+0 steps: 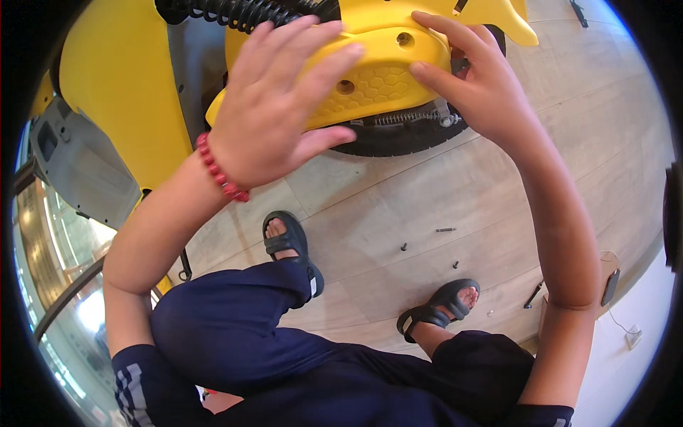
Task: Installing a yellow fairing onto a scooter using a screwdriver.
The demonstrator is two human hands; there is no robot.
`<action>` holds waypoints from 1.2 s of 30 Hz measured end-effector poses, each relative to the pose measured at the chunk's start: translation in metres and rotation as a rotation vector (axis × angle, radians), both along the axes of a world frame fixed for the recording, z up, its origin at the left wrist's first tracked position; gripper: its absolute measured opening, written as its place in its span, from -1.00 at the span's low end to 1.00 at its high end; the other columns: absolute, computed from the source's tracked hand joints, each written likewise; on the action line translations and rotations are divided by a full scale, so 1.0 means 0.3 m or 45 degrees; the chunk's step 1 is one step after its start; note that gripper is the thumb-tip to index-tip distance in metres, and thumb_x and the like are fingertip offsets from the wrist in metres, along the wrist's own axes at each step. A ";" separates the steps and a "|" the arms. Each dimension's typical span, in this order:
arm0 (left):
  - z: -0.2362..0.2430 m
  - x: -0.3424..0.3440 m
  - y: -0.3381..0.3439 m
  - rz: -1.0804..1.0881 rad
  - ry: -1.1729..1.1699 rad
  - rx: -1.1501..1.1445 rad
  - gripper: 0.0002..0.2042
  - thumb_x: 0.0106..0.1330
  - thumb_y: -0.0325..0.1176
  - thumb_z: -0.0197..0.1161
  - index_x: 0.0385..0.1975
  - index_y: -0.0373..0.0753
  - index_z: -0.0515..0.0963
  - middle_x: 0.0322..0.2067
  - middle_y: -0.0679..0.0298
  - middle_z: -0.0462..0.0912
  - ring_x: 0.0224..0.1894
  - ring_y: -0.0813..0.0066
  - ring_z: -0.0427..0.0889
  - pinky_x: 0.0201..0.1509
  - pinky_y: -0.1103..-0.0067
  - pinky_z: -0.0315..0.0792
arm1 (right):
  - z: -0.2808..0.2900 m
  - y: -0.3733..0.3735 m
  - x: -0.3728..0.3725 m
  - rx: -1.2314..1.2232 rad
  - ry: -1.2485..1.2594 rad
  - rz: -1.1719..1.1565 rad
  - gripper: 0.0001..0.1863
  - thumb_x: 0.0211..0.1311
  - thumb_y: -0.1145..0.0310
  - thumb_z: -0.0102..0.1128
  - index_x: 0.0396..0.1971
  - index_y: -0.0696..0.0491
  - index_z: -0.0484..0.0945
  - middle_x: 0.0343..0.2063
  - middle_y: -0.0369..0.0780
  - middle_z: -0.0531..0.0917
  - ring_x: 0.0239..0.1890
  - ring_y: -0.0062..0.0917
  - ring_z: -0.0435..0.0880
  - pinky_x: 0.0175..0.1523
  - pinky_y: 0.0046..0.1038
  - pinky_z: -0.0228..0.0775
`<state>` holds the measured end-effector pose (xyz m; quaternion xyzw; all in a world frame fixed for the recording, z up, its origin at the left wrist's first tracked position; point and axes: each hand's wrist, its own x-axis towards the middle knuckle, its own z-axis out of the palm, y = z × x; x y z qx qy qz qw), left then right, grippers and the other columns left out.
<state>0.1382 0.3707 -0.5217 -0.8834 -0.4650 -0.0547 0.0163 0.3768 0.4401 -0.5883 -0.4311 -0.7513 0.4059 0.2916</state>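
Note:
A yellow plastic cover [380,89] with a honeycomb texture and two round recessed holes sits over the black wheel [398,141] of a yellow scooter. My left hand [274,107], a red bead bracelet [219,171] at its wrist, is slightly blurred and spreads its fingers over the cover's left part; whether it touches is unclear. At the cover's right end my right hand [487,85] grips the edge, thumb and forefinger on the yellow face, the other fingers partly hidden behind it. Below the cover shows a thin spring with a nut [446,121].
A black coil spring [242,13] runs beside the yellow body panel [117,85]. On the wood-look floor lie two black screws [403,247], a small dark rod [446,230] and a black tool [533,295]. My sandalled feet stand nearby. A cable with a white plug [633,336] is at right.

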 end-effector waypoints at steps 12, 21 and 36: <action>-0.099 0.072 0.085 -0.123 -0.127 0.104 -0.16 -0.30 -0.27 0.55 0.13 -0.32 0.37 0.06 0.10 0.47 0.08 0.13 0.45 0.19 0.34 0.32 | 0.054 0.008 -0.004 -0.120 -0.044 -0.038 -0.42 0.05 0.29 0.39 0.09 0.16 0.46 -0.03 0.00 0.39 0.01 -0.25 0.44 0.09 -0.39 0.35; -0.079 0.093 0.100 -0.155 -0.130 0.124 -0.17 -0.33 -0.32 0.57 0.10 -0.33 0.40 0.03 0.07 0.52 0.05 0.10 0.50 0.18 0.36 0.36 | 0.040 0.015 -0.004 -0.144 0.021 -0.044 -0.43 0.04 0.32 0.40 0.08 0.17 0.46 -0.02 0.00 0.40 0.01 -0.27 0.45 0.08 -0.39 0.35; -0.073 0.088 0.108 -0.263 -0.164 0.211 -0.24 -0.23 -0.17 0.52 0.01 -0.47 0.42 -0.07 -0.08 0.51 -0.05 0.02 0.52 0.11 0.28 0.39 | 0.057 0.016 -0.006 -0.170 0.017 -0.074 -0.43 0.01 0.30 0.42 0.05 0.15 0.49 -0.08 -0.02 0.42 -0.06 -0.28 0.49 0.04 -0.39 0.39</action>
